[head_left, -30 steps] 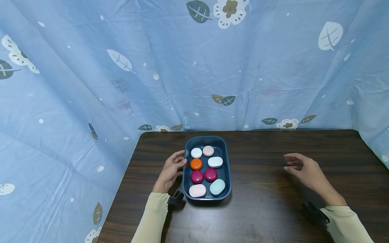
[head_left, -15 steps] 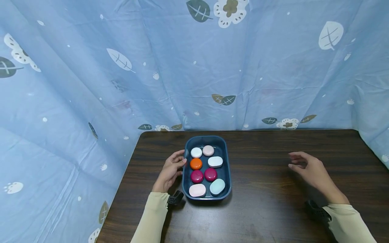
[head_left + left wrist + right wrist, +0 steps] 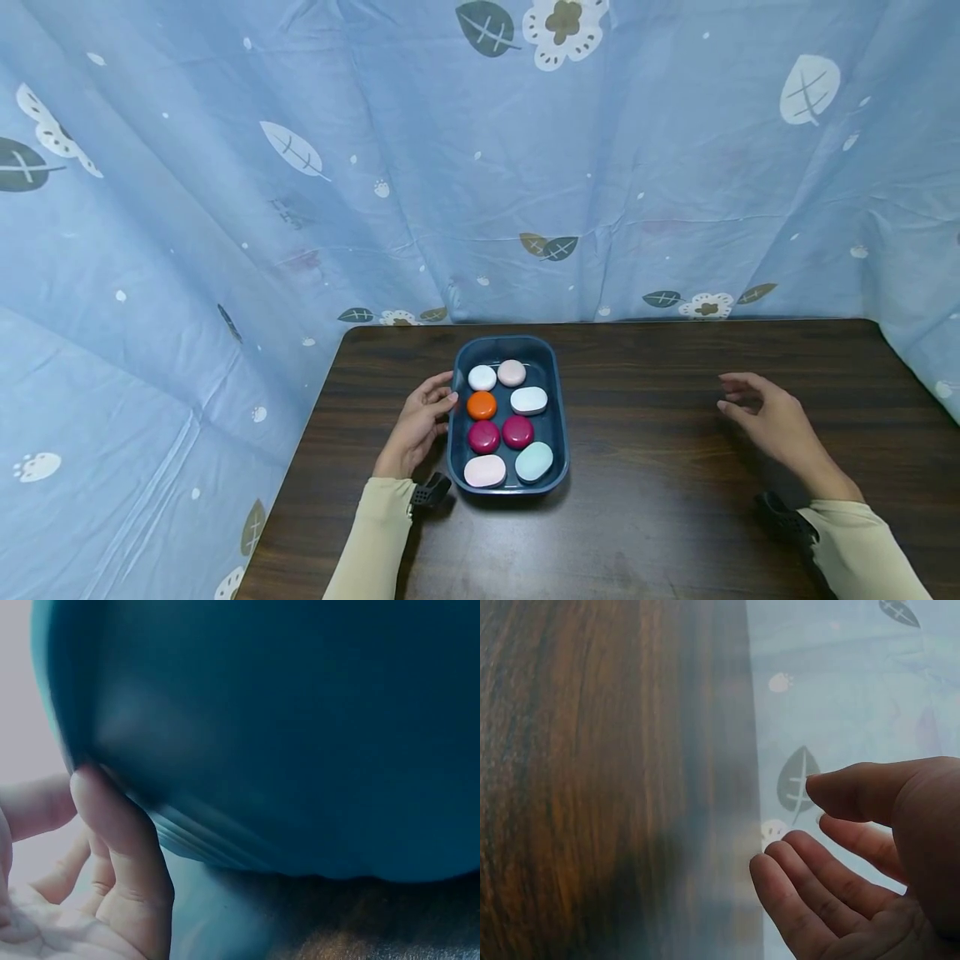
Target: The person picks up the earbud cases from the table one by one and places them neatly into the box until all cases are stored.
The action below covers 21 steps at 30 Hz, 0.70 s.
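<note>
A dark blue rectangular tray with rounded corners lies on the table. Smooth, glossy, pebble-like pieces sit inside it in two rough columns: white, pale pink, orange, magenta and mint. My left hand holds the tray's left edge between thumb and fingers. In the left wrist view, the thumb is against the tray's edge, and the blue wall fills most of the picture. Well to the right, my right hand hovers over the table with loosely bent fingers, holding nothing.
The dark wood-grain table has rounded far corners. A blue patterned cloth hangs behind it and along the left side. Each wrist wears a black strap; the left strap is close to the tray's lower left side.
My right hand has drifted slightly to the right, away from the tray. The left hand, the tray and its pieces stay in place; the head view shifts very slightly.
</note>
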Available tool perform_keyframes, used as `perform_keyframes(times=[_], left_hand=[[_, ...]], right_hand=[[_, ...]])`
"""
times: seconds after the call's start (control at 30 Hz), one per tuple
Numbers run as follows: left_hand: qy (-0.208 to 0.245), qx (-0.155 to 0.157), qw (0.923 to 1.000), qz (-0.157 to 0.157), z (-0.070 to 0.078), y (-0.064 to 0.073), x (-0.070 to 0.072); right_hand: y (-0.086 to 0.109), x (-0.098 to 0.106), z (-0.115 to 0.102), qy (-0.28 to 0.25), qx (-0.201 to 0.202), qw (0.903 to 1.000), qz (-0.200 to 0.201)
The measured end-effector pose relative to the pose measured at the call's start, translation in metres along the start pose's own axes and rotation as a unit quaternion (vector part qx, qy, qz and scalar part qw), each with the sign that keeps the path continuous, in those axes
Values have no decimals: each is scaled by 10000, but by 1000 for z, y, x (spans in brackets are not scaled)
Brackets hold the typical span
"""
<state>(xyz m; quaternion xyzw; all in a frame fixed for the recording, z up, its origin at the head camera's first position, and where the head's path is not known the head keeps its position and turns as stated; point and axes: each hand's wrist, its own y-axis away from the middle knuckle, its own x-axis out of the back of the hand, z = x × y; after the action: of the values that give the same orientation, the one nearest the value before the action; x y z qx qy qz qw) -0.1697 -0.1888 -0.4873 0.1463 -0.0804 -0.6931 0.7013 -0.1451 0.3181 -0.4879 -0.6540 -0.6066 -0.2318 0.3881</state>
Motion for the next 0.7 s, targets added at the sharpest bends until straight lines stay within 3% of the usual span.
perform_keyframes(times=[0.5, 0.7], left_hand=[[-150, -139, 9998, -68, -4, 0, 12], [-544, -287, 9981, 77, 1, -3, 24]], right_hand=[[1, -6, 6, 41, 63, 10000, 4], [1, -7, 6, 218, 12, 9997, 100]])
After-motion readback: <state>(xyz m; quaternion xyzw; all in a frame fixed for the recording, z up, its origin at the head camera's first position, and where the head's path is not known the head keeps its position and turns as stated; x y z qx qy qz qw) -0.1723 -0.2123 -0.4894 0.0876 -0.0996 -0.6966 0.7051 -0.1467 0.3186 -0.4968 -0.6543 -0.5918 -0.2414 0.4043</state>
